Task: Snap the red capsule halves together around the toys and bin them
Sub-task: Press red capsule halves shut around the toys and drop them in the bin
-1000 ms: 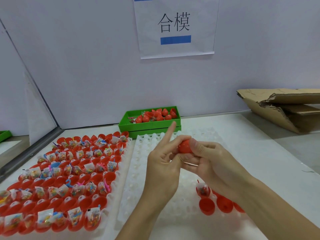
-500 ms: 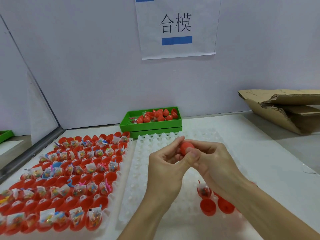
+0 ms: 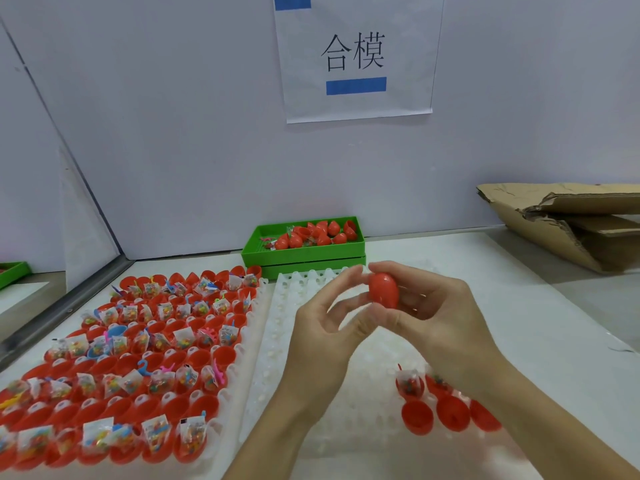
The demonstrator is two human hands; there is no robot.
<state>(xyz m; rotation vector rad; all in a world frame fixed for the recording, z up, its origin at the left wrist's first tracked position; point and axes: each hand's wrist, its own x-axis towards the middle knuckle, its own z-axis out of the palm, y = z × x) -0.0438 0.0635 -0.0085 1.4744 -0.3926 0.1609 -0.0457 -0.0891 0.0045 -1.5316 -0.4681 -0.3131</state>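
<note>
Your right hand point(image 3: 440, 317) holds the red capsule point(image 3: 383, 290) in curled fingers. Your left hand point(image 3: 325, 327) pinches its side, above the white tray point(image 3: 277, 341).

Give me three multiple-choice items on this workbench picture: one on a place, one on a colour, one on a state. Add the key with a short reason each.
1. Where does the green bin stand?
A. at the back of the table by the wall
B. on the cardboard
C. under the left tray

2. What colour is the bar below the characters on the paper sign?
A. green
B. blue
C. red

3. In what state is the red capsule that is held?
A. two separate halves
B. lying in the bin
C. closed, held between both hands

Key:
1 A: the bin sits against the wall, beyond the white tray.
2 B: a blue bar lies beneath the writing.
3 C: the capsule shows as one whole egg shape, with the fingers of the left hand and the right hand touching it above the tray.
</note>
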